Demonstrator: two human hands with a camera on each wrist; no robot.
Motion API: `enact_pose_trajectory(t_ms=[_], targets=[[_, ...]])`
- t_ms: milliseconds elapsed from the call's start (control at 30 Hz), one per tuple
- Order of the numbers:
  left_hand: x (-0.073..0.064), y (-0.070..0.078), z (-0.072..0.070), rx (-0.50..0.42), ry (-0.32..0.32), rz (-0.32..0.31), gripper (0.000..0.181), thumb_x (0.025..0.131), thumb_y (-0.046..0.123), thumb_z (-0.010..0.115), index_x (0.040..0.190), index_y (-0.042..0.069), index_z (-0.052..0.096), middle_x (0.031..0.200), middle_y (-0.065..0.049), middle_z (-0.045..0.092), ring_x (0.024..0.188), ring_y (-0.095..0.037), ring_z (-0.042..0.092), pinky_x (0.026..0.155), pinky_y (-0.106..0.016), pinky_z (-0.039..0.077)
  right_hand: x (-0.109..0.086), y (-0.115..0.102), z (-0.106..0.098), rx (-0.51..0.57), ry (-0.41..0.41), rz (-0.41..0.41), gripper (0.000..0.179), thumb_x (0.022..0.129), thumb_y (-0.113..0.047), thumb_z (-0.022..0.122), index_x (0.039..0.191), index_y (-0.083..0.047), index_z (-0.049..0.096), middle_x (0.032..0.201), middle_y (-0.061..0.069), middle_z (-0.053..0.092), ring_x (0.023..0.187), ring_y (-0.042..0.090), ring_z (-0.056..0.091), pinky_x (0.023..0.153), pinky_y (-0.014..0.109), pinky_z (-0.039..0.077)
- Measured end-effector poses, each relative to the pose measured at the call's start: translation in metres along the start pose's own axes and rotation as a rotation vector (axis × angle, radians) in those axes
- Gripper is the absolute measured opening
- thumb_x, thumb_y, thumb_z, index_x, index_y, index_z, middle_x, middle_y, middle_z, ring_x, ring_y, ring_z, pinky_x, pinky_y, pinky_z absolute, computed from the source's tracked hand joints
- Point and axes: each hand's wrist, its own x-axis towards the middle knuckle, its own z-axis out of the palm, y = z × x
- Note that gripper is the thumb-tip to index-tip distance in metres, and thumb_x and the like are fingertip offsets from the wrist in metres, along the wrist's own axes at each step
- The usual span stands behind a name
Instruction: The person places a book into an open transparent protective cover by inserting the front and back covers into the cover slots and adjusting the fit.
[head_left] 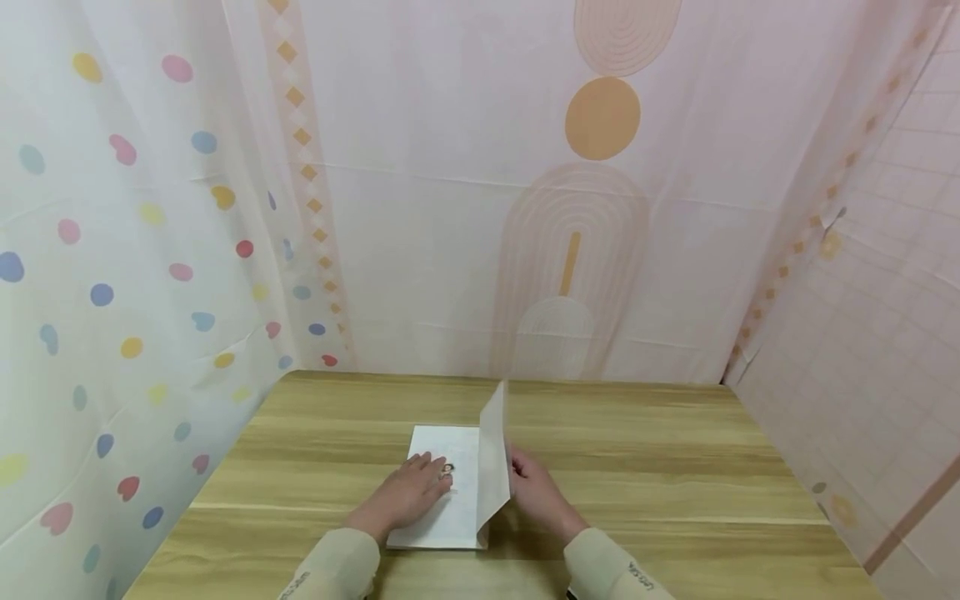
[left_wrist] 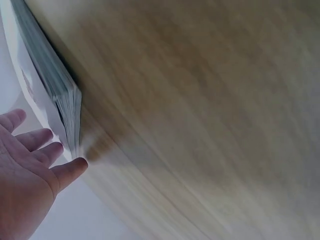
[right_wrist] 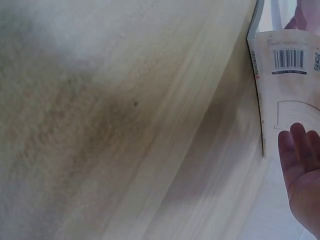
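A book lies on the table, its white page [head_left: 461,446] facing up with a small dark-haired picture [head_left: 447,469] on it. Along the book's right side the back cover [head_left: 492,458] stands nearly upright; its outer face [right_wrist: 287,92] bears a barcode in the right wrist view. My left hand [head_left: 412,493] rests on the page, fingers spread. In the left wrist view the book's page edges [left_wrist: 70,110] show beside that hand. Behind the raised cover is my right hand [head_left: 538,493], its extended fingers against the outer face; its thumb is hidden.
The wood-grain table [head_left: 637,450] extends on both sides of the book. A patterned curtain [head_left: 420,267] hangs behind the table's far edge, with a dotted curtain [head_left: 150,308] at left and a checked one [head_left: 885,333] at right.
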Motion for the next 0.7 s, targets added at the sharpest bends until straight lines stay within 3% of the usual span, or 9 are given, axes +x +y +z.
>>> enact_pose_trajectory(t_ms=[233, 400, 567, 700], targets=[[-0.001, 0.000, -0.007, -0.043, 0.009, -0.025, 0.056, 0.105, 0.039, 0.044, 0.141, -0.003, 0.051, 0.148, -0.031, 0.039, 0.140, -0.049, 0.031, 0.114, -0.058, 0.024, -0.003, 0.001, 0.007, -0.113, -0.022, -0.015, 0.023, 0.102, -0.011, 0.050, 0.114, -0.002, 0.068, 0.108, 0.008, 0.070, 0.099, 0.018, 0.060, 0.085, 0.032, 0.050], [-0.001, -0.002, -0.009, -0.055, 0.004, -0.033, 0.056, 0.105, 0.039, 0.044, 0.140, -0.004, 0.051, 0.146, -0.030, 0.044, 0.138, -0.049, 0.033, 0.114, -0.058, 0.026, -0.003, 0.004, 0.014, -0.251, -0.048, -0.023, 0.026, 0.097, -0.003, 0.051, 0.118, -0.004, 0.067, 0.112, 0.007, 0.070, 0.106, 0.021, 0.062, 0.092, 0.041, 0.051], [-0.001, -0.006, -0.009, -0.053, 0.014, -0.016, 0.049, 0.106, 0.032, 0.044, 0.138, -0.005, 0.053, 0.141, -0.027, 0.050, 0.135, -0.048, 0.039, 0.113, -0.057, 0.028, -0.004, 0.005, 0.020, -0.374, -0.069, -0.033, 0.030, 0.099, -0.012, 0.055, 0.127, -0.008, 0.065, 0.125, 0.008, 0.066, 0.119, 0.026, 0.059, 0.100, 0.047, 0.047], [-0.002, -0.006, -0.013, -0.066, 0.017, -0.032, 0.048, 0.107, 0.031, 0.043, 0.140, -0.003, 0.052, 0.142, -0.025, 0.050, 0.135, -0.046, 0.040, 0.112, -0.057, 0.029, -0.005, 0.006, 0.023, -0.456, -0.080, -0.070, 0.034, 0.100, -0.016, 0.053, 0.133, -0.010, 0.062, 0.125, 0.008, 0.065, 0.117, 0.025, 0.060, 0.099, 0.045, 0.048]])
